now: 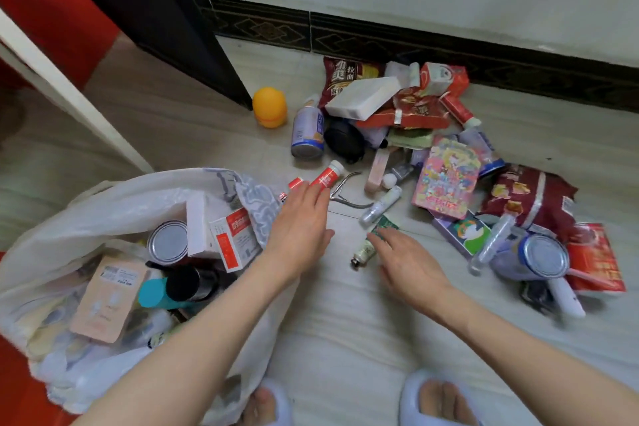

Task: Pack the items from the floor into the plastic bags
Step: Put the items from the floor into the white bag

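A white plastic bag (103, 197) lies open on the floor at the left, holding cans, boxes and bottles. My left hand (299, 223) reaches out flat beside the bag's rim, its fingertips touching an orange-and-white tube (328, 175). My right hand (406, 264) is stretched out with straight fingers, the fingertips touching a small green-and-cream tube (371, 242) on the floor. Neither hand holds anything. A pile of snack packets, boxes and cans (415, 107) lies further right and back.
Metal nippers (345, 195) and a small clear bottle (380, 204) lie between the hands and the pile. An orange container (269, 107) stands by a dark door (166, 28). A can (543, 256) lies at the right. My slippered feet (435, 398) are at the bottom.
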